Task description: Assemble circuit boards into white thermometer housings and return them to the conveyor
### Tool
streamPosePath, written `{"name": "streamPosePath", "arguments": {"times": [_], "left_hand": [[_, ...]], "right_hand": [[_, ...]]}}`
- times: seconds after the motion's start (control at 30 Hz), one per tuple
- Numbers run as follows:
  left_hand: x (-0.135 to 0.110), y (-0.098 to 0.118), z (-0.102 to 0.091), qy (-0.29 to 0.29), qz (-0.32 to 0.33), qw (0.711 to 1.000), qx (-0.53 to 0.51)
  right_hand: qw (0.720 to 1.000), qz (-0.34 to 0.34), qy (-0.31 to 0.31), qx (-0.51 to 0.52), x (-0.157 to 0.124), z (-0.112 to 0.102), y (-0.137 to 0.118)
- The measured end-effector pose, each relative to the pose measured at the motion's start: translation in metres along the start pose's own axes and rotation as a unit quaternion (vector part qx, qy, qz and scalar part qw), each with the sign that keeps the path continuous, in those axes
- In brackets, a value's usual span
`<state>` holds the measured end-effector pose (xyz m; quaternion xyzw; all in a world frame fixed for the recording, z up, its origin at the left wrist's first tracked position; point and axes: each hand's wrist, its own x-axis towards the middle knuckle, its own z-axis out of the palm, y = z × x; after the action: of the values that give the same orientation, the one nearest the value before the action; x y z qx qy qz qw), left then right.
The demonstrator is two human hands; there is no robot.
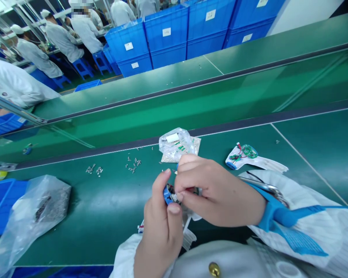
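My left hand (161, 227) is closed around a small blue part with exposed electronics (168, 194), pinched between thumb and forefinger. My right hand (217, 193) is curled over the same part from the right, fingertips pressed on it; what its fingers pinch is hidden. A blue wrist strap (274, 216) sits on my right wrist over a white sleeve. White wires or paper strips (188, 235) hang below the hands.
A clear bag with small green boards (176, 144) lies just beyond my hands. A green circuit board with red wires on a white sheet (245, 154) is to the right. Small metal parts (133, 164) are scattered left. A plastic bag (31, 212) and blue tray (0, 200) sit far left. Workers sit beyond the green conveyor (191, 104).
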<state>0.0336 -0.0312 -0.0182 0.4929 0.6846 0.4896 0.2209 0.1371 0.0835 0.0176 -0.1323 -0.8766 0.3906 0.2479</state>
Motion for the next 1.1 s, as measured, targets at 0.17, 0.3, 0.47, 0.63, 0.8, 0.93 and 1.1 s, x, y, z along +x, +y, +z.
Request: {"name": "streamPosePath", "arguments": {"times": [0.17,0.3,0.47,0.63,0.8,0.93,1.1], "left_hand": [[-0.007,0.006,-0.001,-0.049,-0.111,0.99,0.065],[-0.008,0.002,-0.002,-0.08,-0.115,0.98,0.14],[-0.006,-0.003,0.005,-0.041,-0.053,0.963,0.259],[-0.009,-0.005,0.011,-0.012,0.021,0.943,0.331],[-0.013,-0.009,0.016,0.024,0.045,0.928,0.368],[-0.007,-0.009,0.011,-0.046,0.016,0.951,0.305],[0.003,-0.005,-0.018,-0.078,-0.11,0.973,0.19]], "right_hand": [[0.999,0.023,-0.016,-0.024,-0.001,-0.001,-0.001],[0.993,0.039,-0.006,-0.11,-0.005,0.002,-0.007],[0.979,0.053,0.041,-0.192,-0.012,0.015,-0.018],[0.976,0.055,0.083,-0.195,-0.017,0.024,-0.022],[0.978,0.083,0.102,-0.164,-0.022,0.028,-0.026],[0.987,0.069,0.048,-0.138,-0.018,0.025,-0.014],[0.93,0.21,0.225,-0.199,-0.003,-0.04,0.058]]}}
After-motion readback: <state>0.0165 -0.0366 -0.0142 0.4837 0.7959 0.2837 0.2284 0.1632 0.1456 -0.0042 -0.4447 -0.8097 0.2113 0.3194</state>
